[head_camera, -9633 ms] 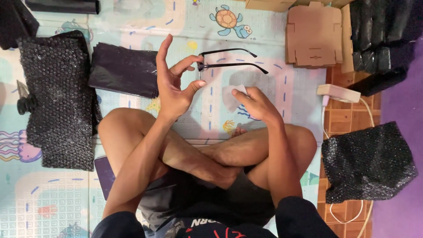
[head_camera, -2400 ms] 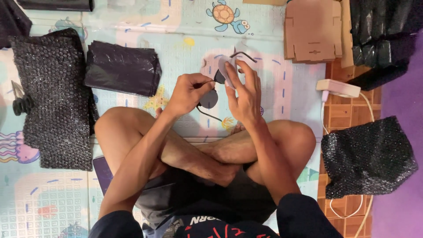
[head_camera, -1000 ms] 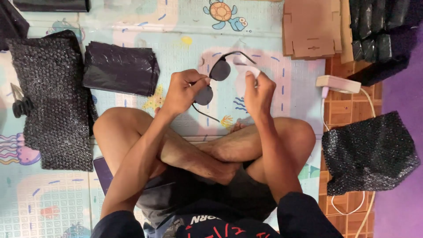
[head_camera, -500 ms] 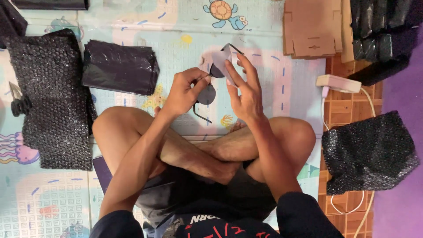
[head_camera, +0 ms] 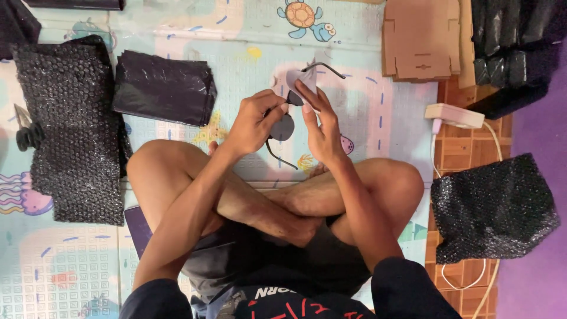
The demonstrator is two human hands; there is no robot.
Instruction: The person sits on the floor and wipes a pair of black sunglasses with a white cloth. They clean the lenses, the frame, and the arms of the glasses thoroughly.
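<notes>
**Two hands on one pair of sunglasses, wiping in progress**

Both hands are busy above the crossed legs. The left hand (head_camera: pixel 251 124) has its fingers closed around the frame of the dark-lensed sunglasses (head_camera: pixel 283 127), held in the air just over the play mat. The right hand (head_camera: pixel 322 133) presses a small pale cloth (head_camera: pixel 300 80) against the upper lens with its fingers stretched out flat. One temple arm sticks up beyond the cloth; the other hangs down toward the shin. Judging from this, cleaning is mid-way: one lens is under the cloth, and the lower lens (head_camera: pixel 282 127) lies bare. Nothing is wrapped or boxed yet.

Underneath lies a pastel children's play mat (head_camera: pixel 354 35) with a turtle print. On it sit a folded black plastic bag (head_camera: pixel 162 87), black bubble-wrap sheets (head_camera: pixel 71 127) at the left, flat cardboard boxes (head_camera: pixel 420 38), a white power strip (head_camera: pixel 455 115) and a black bubble-wrap pouch (head_camera: pixel 493 207) on wood-pattern tiles.
</notes>
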